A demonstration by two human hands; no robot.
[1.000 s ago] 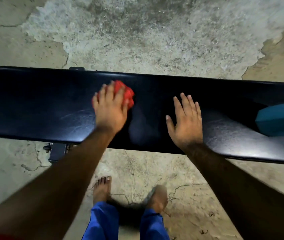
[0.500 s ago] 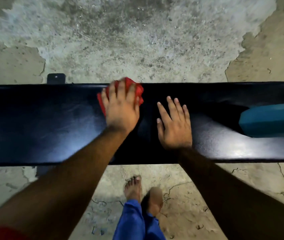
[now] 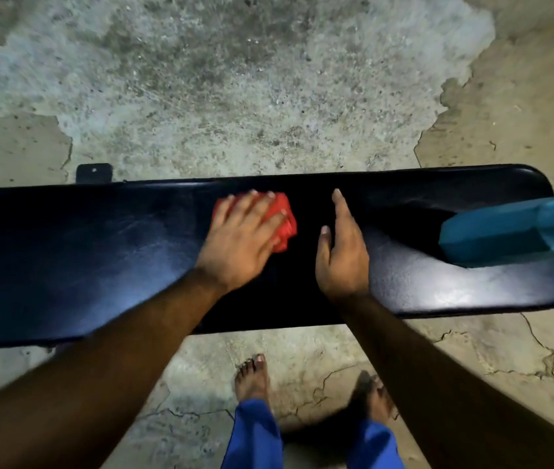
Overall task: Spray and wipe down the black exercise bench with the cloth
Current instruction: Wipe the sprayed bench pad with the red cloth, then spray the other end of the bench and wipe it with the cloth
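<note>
1. Your right hand (image 3: pixel 343 258) lies flat, fingers straight, holding nothing, bracing on the black bench (image 3: pixel 99 258).
2. Your left hand (image 3: pixel 241 242), fingers spread, presses the red cloth (image 3: pixel 284 225) mid-bench without gripping; it may slip out.
3. A rightward sweep could knock the teal object (image 3: pixel 505 231) off.

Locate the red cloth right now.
Head view: the red cloth sits mid-length on the black bench, near its far edge, pressed under the left hand, just left of the right hand.

Left hand (image 3: pixel 241 242) presses a crumpled red cloth (image 3: pixel 286 228) onto the black padded desk (image 3: pixel 99 258); right hand (image 3: pixel 343 258) rests alongside, near a teal, perhaps plastic, bottle (image 3: pixel 498 231).
</note>
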